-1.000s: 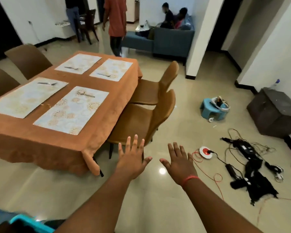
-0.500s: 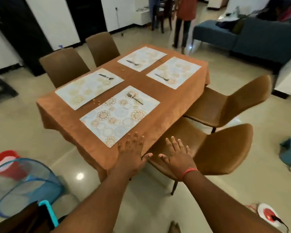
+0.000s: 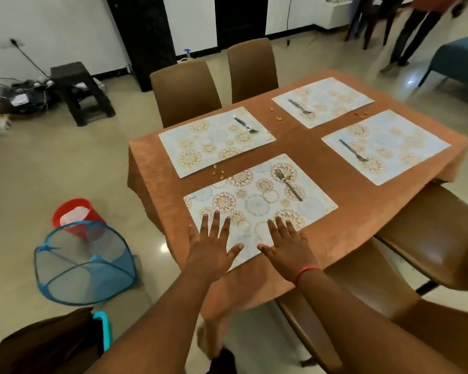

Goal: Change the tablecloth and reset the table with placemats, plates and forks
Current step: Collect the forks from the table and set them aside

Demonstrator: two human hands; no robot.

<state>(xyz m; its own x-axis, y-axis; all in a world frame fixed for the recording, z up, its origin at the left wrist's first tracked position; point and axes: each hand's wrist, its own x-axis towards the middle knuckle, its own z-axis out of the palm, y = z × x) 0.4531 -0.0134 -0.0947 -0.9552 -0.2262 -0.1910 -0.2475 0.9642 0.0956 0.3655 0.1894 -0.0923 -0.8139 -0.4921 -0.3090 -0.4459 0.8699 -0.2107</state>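
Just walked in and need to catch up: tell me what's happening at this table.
A person holds both open hands, left hand and right hand, over the near edge of the nearest placemat, gripping nothing. The orange tablecloth carries four placemats, each with a fork, plus scattered crumbs. No plates are out.

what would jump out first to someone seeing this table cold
Two open hands, left hand and right hand, spread over the nearest placemat on the orange tablecloth. Four patterned placemats each carry a fork, no plates, with crumbs scattered between them. Left of the table, on the floor, sits a blue mesh basket.
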